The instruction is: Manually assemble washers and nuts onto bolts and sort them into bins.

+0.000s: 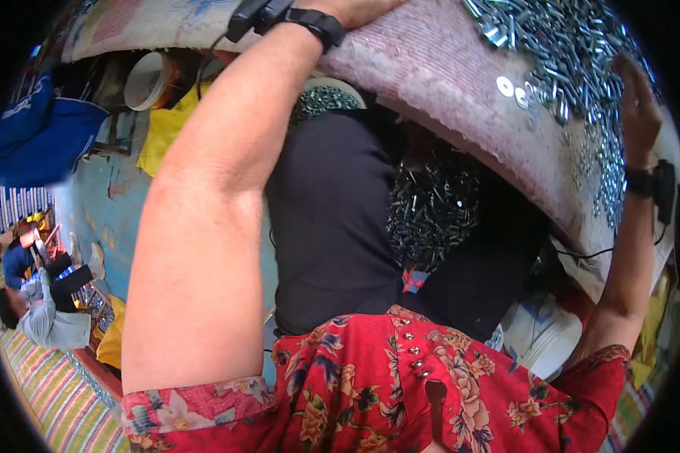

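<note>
A heap of shiny metal bolts and pins (pixel 574 57) lies on the cloth-covered table (pixel 423 57), with smaller bits trailing toward me. At the heap's right edge my right hand (pixel 639 113) rests with its fingers stretched out, its side against the pieces. No held thing shows in it. Two pale round washers (pixel 505 86) lie on the cloth just left of the heap. My left hand (pixel 364 9) reaches over the cloth at the top edge. Its fingers are cut off by the picture's rim, so whatever they touch is hidden. Both wrists wear black bands.
Below the table edge, a dark mass of bolts (pixel 434 215) sits between my legs. A tub of small metal parts (pixel 325 102) stands beyond my left knee. White buckets (pixel 147 81) (pixel 548 332) stand at both sides. Another person (pixel 45 309) sits far left on the floor.
</note>
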A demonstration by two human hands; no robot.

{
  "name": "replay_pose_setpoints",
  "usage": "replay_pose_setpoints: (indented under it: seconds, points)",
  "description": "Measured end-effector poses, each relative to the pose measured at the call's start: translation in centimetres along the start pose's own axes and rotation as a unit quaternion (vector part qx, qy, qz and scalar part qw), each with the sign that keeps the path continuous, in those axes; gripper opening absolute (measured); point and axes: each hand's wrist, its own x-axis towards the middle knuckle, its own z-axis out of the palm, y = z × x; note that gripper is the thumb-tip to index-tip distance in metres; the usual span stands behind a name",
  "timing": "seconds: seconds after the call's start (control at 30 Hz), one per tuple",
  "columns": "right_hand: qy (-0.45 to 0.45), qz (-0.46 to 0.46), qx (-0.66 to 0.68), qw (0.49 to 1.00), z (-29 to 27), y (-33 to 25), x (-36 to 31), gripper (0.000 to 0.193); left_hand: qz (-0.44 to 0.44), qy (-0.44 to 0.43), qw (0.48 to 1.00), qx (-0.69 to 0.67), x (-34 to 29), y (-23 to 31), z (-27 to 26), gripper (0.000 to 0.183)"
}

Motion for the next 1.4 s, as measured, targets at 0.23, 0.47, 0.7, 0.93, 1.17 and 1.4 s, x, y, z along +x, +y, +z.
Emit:
replay_pose_setpoints:
  seconds: [0.23,0.47,0.7,0.93,1.17,1.4]
  points:
    - [-0.222,-0.088,0.146,0.960,0.1,-14.0,-6.7,0.040,-0.003,-0.011,1.000,0.010,-0.2,-0.3,0.0,0.053]
    - [-0.230,-0.102,0.072,0.965,0.9,-12.7,-9.5,0.050,0.034,0.000,0.999,0.022,0.2,0.1,0.6,0.051]
    - [-0.221,-0.110,0.075,0.966,2.1,-13.0,-9.4,0.051,0.023,-0.006,0.998,0.060,0.1,-0.8,2.2,0.051]
    - [-0.187,-0.094,0.092,0.973,1.6,-13.0,-8.9,0.049,0.081,0.096,0.990,0.068,0.7,-0.7,2.0,0.046]
    - [-0.182,-0.053,0.096,0.977,0.9,-13.6,-8.6,0.044,0.001,0.063,0.996,0.061,-0.3,-0.9,2.4,0.051]
    - [-0.160,-0.043,0.096,0.982,1.3,-13.4,-9.2,0.042,-0.029,0.014,0.999,0.035,-1.6,0.6,0.7,0.052]
